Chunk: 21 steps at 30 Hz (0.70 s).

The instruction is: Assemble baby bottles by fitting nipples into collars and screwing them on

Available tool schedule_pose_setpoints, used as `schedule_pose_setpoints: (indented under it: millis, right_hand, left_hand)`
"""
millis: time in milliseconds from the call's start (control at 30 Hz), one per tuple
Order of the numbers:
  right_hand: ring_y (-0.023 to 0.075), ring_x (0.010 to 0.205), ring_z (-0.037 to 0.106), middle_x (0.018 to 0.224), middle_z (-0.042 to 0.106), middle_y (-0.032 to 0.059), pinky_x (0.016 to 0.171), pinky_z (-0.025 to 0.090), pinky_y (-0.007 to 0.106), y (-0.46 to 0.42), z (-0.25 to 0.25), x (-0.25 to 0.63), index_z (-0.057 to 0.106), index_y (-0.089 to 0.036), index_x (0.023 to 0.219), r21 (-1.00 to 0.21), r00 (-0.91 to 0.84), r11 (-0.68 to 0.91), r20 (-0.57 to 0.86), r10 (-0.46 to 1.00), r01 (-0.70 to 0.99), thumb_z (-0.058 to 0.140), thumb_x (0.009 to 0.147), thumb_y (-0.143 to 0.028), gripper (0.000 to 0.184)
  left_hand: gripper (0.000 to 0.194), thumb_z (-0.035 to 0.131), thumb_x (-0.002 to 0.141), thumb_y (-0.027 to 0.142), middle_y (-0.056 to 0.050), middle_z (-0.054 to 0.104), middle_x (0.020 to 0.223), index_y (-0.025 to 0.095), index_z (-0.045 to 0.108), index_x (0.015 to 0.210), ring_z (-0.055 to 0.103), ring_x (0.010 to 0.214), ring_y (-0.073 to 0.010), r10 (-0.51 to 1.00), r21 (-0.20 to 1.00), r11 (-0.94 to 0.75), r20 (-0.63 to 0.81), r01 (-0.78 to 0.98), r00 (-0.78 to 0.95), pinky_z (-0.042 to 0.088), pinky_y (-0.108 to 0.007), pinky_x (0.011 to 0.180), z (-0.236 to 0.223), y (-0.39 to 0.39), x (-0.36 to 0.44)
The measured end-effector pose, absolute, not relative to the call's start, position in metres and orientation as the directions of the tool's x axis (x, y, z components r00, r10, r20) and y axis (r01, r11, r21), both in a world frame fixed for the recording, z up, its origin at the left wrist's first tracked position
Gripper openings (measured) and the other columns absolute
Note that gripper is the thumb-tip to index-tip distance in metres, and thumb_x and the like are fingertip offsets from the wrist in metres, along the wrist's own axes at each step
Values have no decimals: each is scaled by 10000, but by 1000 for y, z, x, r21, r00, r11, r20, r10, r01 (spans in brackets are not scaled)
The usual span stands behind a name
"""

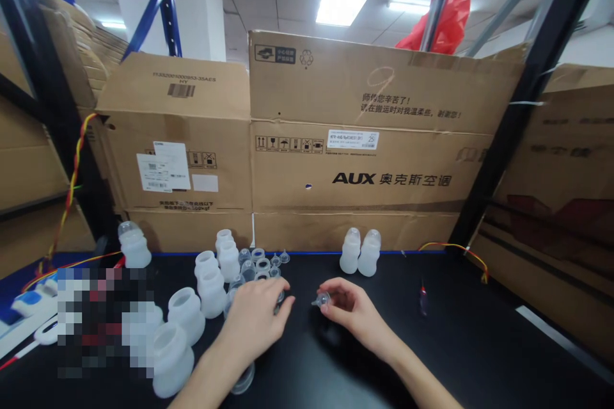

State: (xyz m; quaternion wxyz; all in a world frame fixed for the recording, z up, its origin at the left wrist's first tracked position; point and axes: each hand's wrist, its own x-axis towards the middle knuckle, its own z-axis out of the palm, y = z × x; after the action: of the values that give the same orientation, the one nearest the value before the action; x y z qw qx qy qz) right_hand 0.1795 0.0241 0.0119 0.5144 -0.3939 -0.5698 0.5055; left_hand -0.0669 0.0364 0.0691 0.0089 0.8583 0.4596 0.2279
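My right hand (350, 310) pinches a small clear silicone nipple (320, 299) between its fingertips, just above the black table (432, 345). My left hand (256, 319) lies curled over a cluster of clear nipples and rings (261, 265), its fingers bent down on something I cannot make out. Several open frosted white baby bottles (186, 313) stand to the left of that hand. One capped bottle (134, 244) stands at the far left. Two capped bottles (361, 251) stand side by side behind my right hand.
Large cardboard boxes (364, 153) form a wall along the table's back edge. Black and blue rack posts (518, 108) rise at both sides. A small dark pen-like item (423, 297) lies to the right. Red and yellow wires (71, 185) hang at the left. A clear cap (242, 380) lies by my left wrist.
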Motion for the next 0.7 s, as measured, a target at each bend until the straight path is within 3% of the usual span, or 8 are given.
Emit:
schedule_pose_setpoints:
  millis: [100,233,400,567,700]
  right_hand:
    - [133,764,630,942,728,26,750,491,277,26,11,179,681,-198,1037,-982,-138,160,174,975,-104,928,687,-415,480]
    - [137,727,618,872,707,22,694,491,278,26,12,178,698,-179,1025,-987,-121,148,154,981,-57,899,709,-474,477]
    - [139,653,544,727,603,-12,623,459,280,27,8,179,700,-166,992,-981,-104,165,154,983,101,804,772,-582,482]
    - [133,668,477,789,501,-22,631,418,274,27,5,182,741,-186,895,-891,-48,258,259,965,374,886,707,-488,385]
    - [142,708,509,869,512,-8,664,451,270,24,6,183,773,-211,956,-819,-153,275,228,961,504,902,704,-428,357]
  left_hand:
    - [154,568,931,264,-51,778,917,232,714,968,713,819,-279,837,190,-528,278,827,471,426,-370,697,79,45,-86]
    - [136,616,839,209,-87,777,886,203,751,856,680,900,-322,838,100,-531,208,842,504,418,-425,816,83,48,-96]
    - [143,636,786,195,-77,769,815,200,778,770,646,879,-291,822,124,-557,221,821,525,371,-459,900,85,44,-96]
    - [162,650,783,236,-103,774,812,194,805,767,641,888,-313,830,87,-546,195,833,523,355,-491,918,80,44,-95]
    - [219,595,808,191,-108,755,786,198,797,723,635,881,-318,823,53,-550,206,833,530,373,-490,887,70,47,-93]
